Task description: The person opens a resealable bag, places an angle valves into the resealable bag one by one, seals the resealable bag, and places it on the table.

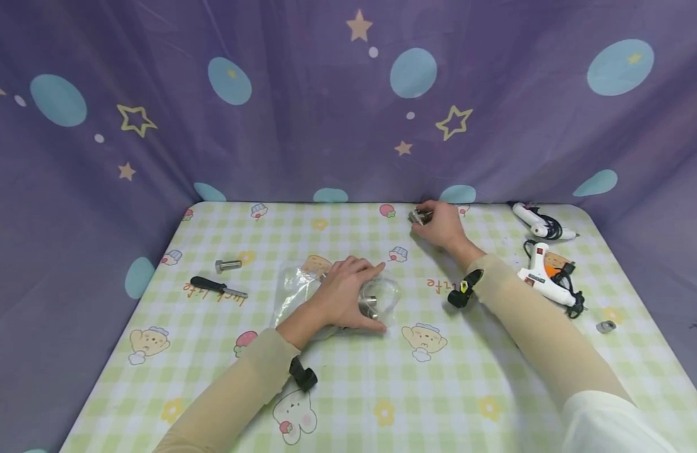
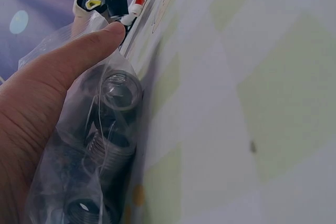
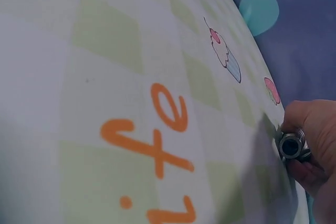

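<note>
A clear plastic bag (image 1: 292, 292) of metal pieces lies mid-table. Over it spreads my left hand (image 1: 343, 292), thumb and fingers wide apart, with a metal piece (image 1: 368, 306) showing between them. In the left wrist view the straight thumb lies along the bag (image 2: 79, 114), and several hollow threaded metal fittings (image 2: 121, 90) show through the plastic. Near the table's back edge, my right hand (image 1: 441, 225) pinches a small metal fitting (image 1: 418, 217). Its round hollow end (image 3: 291, 145) faces the right wrist camera, and another metal part shows just behind it.
To the left lie a bolt (image 1: 228, 265) and a black-handled screwdriver-like tool (image 1: 218, 287). Two white glue guns, one at the back (image 1: 543, 223) and one nearer (image 1: 543, 277), lie right with their cords. A small metal piece (image 1: 606, 326) sits beyond my right forearm. A purple curtain (image 1: 326, 126) borders the back edge.
</note>
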`<control>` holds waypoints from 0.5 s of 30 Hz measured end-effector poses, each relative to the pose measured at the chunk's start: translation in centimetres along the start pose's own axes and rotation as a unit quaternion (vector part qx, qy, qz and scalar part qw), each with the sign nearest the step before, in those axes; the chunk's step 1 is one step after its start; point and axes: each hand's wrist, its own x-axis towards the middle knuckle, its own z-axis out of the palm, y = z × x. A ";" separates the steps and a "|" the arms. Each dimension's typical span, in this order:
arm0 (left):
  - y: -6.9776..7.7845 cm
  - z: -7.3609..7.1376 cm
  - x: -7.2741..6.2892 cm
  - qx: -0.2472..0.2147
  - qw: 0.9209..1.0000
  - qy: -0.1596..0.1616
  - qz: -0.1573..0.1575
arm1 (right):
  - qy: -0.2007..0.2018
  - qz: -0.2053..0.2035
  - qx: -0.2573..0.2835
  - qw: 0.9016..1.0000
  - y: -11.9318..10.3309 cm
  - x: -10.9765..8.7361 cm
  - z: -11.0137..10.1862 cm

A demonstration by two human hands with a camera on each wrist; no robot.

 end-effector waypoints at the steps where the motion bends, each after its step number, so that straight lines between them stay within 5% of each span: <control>1: 0.0 0.0 0.0 0.000 1.000 -0.002 -0.001 | -0.001 0.001 -0.002 1.000 0.0 -0.1 -0.1; 8: 0.1 -0.2 0.2 0.004 1.000 -0.011 -0.005 | -0.008 -0.009 0.007 1.000 -0.6 -0.9 -0.7; 15: 0.1 -0.2 0.3 0.005 1.000 -0.017 -0.007 | -0.009 -0.067 0.020 0.998 -2.3 -3.0 -2.0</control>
